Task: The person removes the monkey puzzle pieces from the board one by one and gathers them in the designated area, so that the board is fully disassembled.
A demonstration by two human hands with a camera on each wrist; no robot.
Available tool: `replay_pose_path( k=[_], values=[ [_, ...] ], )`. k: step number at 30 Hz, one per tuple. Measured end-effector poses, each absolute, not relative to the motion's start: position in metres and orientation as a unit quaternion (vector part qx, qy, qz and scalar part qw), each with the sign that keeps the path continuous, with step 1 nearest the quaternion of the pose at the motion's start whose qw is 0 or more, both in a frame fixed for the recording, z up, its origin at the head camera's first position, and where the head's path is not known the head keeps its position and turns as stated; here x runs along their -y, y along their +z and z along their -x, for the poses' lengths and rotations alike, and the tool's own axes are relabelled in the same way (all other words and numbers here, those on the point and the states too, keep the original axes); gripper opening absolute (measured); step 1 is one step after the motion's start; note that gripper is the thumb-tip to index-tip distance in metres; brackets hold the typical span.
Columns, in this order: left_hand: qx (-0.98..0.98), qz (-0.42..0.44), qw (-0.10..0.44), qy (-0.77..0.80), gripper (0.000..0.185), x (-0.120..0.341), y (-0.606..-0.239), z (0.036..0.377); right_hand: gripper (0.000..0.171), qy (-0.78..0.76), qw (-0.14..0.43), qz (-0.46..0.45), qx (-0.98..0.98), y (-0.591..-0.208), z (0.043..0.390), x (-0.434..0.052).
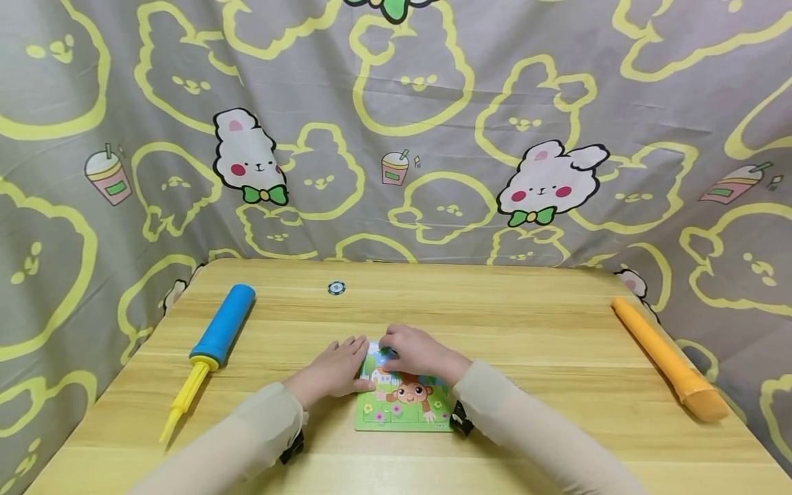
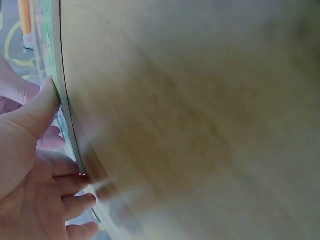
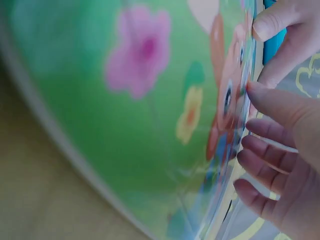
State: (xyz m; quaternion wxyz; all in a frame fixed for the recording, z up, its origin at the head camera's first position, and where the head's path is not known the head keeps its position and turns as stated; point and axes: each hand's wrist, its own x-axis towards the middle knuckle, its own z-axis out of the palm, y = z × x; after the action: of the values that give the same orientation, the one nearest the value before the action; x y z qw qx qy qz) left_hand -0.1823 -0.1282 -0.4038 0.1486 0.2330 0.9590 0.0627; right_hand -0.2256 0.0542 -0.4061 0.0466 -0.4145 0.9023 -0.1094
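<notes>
A jigsaw puzzle (image 1: pixel 405 414) with a cartoon monkey, flowers and a small house lies flat on the table in front of me. At its left edge rests my left hand (image 1: pixel 334 368), thumb on the border and fingers fairly straight. My right hand (image 1: pixel 421 354) is over the upper part, covering some of the picture. In the right wrist view the right thumb and fingertips touch the puzzle (image 3: pixel 145 130), the fingers slightly bent and spread. Whether a loose piece lies under them is hidden.
On the left of the wooden table (image 1: pixel 526 309) lies a blue and yellow hand pump (image 1: pixel 225 326). A long orange tube-like object (image 1: pixel 665 354) lies near the right edge. A small round chip (image 1: pixel 337 288) is toward the back. A patterned curtain (image 1: pixel 433 137) hangs behind.
</notes>
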Motion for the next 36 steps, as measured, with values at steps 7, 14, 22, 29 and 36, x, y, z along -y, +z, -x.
replay_pose_path(
  k=[7,14,22,29,36],
  values=[
    [-0.960,-0.232,0.147,0.063,0.081,0.1282,-0.4053,0.1826,0.033,-0.090,0.041,0.372,-0.923,-0.4051,0.2223,-0.0487],
    [-0.960,-0.232,0.144,0.063,0.080,0.1274,-0.4029,0.1808,0.028,-0.113,0.065,0.357,-0.925,-0.4065,0.2237,-0.0464],
    [-0.960,-0.230,0.143,0.068,0.080,0.1269,-0.4001,0.1802,0.029,-0.154,0.078,0.351,-0.920,-0.4070,0.2243,-0.0474],
    [-0.960,-0.232,0.143,0.067,0.081,0.1273,-0.4022,0.1800,0.033,-0.144,0.060,0.356,-0.921,-0.4080,0.2238,-0.0489],
    [-0.960,-0.230,0.147,0.064,0.081,0.1265,-0.4024,0.1802,0.033,-0.107,0.025,0.361,-0.926,-0.4069,0.2212,-0.0478]
  ],
)
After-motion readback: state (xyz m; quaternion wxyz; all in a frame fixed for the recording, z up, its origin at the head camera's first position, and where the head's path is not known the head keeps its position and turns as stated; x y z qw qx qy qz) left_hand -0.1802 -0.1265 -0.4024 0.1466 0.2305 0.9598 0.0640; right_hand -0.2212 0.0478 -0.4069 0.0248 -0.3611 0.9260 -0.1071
